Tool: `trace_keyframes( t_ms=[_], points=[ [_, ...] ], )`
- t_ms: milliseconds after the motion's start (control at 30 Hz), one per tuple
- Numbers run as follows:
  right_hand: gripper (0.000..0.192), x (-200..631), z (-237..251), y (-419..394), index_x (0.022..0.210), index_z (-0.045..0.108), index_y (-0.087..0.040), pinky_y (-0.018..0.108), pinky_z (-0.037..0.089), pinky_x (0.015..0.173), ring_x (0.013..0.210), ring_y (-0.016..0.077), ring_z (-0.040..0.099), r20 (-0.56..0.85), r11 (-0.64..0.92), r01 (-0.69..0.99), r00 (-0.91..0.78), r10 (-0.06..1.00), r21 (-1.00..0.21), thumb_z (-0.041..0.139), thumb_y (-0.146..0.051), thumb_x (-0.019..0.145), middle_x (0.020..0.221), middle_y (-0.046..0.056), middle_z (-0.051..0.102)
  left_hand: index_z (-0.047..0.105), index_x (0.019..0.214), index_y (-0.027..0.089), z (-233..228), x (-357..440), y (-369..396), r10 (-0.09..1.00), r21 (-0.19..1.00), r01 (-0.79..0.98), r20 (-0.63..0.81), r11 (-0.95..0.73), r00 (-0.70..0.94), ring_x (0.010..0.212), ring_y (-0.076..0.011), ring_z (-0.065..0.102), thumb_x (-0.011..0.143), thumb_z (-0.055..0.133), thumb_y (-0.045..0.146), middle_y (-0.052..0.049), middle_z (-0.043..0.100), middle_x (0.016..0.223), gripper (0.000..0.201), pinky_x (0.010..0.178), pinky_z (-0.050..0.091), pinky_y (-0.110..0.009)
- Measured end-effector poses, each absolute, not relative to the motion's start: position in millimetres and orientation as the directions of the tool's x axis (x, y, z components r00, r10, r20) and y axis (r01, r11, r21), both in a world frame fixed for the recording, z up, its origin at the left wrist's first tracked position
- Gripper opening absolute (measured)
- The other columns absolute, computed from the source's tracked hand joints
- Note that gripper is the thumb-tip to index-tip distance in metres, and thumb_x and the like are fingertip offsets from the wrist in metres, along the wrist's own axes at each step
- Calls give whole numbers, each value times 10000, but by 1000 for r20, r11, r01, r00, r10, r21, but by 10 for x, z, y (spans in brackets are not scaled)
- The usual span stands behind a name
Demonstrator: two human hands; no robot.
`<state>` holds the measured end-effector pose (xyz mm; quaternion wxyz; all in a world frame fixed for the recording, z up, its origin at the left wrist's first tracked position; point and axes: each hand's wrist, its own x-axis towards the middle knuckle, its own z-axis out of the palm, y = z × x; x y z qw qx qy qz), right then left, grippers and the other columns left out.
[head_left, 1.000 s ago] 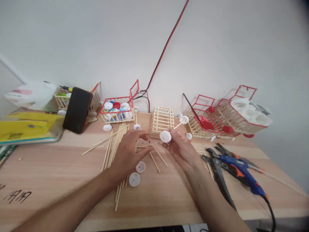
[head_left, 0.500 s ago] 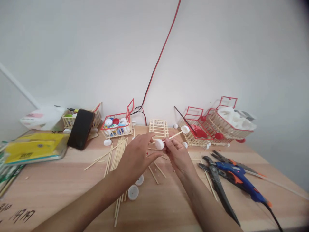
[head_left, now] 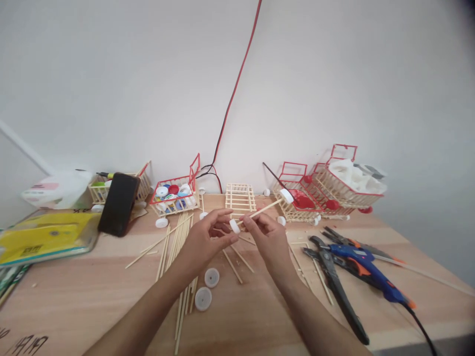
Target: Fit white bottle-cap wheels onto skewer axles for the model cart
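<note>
White plastic caps sit at both ends of a thin wooden stick (head_left: 260, 211), and the person has this little axle lifted just above the desk (head_left: 92, 291), in front of the bare stick-built cage (head_left: 240, 197). The right hand (head_left: 267, 238) pinches the stick close behind the near cap (head_left: 234, 226), fingers closed on it, while the left hand (head_left: 206, 238) has thumb and forefinger closed on that cap's rim; the far cap (head_left: 287, 195) hangs free, up toward the red-trimmed carts (head_left: 326, 190). To my eye the step is seating the near cap square on the stick's end. Doing it well would mean keeping the right-hand grip close to the cap so the thin stick does not bow or snap, turning the cap gently rather than shoving it, and sighting along the stick to check that both caps stand parallel, or the wheels would wobble. Two loose caps (head_left: 207, 288) lie on the desk under the left wrist among spare sticks (head_left: 178, 237), easy to knock aside. The blue glue gun (head_left: 367, 269) and the pliers (head_left: 332, 277) lie to the right, near but apart from the hands.
</note>
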<state>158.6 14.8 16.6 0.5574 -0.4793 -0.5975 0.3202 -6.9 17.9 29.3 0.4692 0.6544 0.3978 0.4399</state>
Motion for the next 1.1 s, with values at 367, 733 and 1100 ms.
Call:
trace_keyframes(
  t_ms=[367, 733, 1100],
  points=[
    [148, 1533, 312, 18, 733, 664, -204, 260, 439, 665, 706, 147, 604, 477, 418, 399, 58, 877, -816, 592, -277, 840, 744, 5, 684, 628, 1037, 179, 162, -78, 160, 832, 793, -449, -126, 412, 540, 820, -114, 630, 777, 684, 296, -72, 643, 1043, 291, 775, 500, -236],
    [86, 1541, 226, 25, 850, 678, -223, 279, 461, 741, 800, 155, 627, 561, 505, 440, -2, 828, -743, 594, -237, 841, 832, 5, 701, 666, 1050, 117, 140, -64, 167, 796, 699, -504, -156, 507, 585, 831, -142, 631, 808, 652, 283, -92, 665, 934, 294, 752, 516, -224],
    [109, 1543, 245, 13, 838, 688, -233, 302, 480, 737, 798, 171, 639, 568, 510, 462, -18, 823, -725, 579, -228, 845, 836, 18, 710, 644, 1113, 130, 93, -95, 186, 793, 715, -533, -49, 452, 607, 870, -137, 612, 869, 566, 190, -97, 646, 1001, 264, 780, 510, -238]
  ],
)
